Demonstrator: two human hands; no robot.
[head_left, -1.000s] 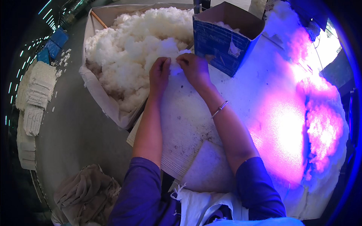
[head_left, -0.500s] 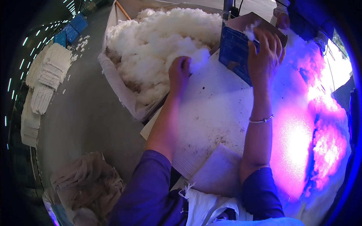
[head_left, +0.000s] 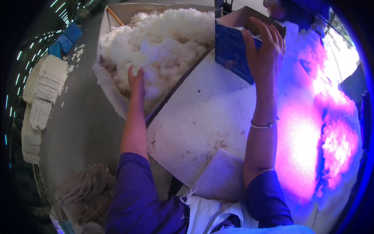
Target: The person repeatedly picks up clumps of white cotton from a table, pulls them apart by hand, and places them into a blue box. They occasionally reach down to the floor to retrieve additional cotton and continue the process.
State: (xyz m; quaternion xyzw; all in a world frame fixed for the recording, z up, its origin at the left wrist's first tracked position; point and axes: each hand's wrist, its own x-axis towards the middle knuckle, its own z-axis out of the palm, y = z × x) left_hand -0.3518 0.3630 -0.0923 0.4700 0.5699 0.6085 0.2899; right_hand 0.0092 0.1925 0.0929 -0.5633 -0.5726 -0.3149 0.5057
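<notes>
My left hand (head_left: 136,82) reaches over a cloth-lined bin heaped with loose white cotton (head_left: 171,39). Its thumb and a finger stand apart with cotton showing between them; the other fingers are hard to see. My right hand (head_left: 267,48) hovers at the top of a blue box (head_left: 233,52) with a brown inside, fingers spread and curved over its opening. Some white fibre (head_left: 255,36) shows at the box rim behind that hand. How full the box is stays hidden.
Between my arms lies a pale, dirt-speckled board (head_left: 194,117) with a white pad (head_left: 220,175) near me. On the right, more cotton (head_left: 339,144) glows under strong pink-violet light. Crumpled cloth (head_left: 87,191) lies lower left, and stacked white slabs (head_left: 48,82) stand far left.
My left hand has moved left, from the bin's near edge to over the cotton, and its fingers have spread. The white tuft at my right fingertips no longer shows there.
</notes>
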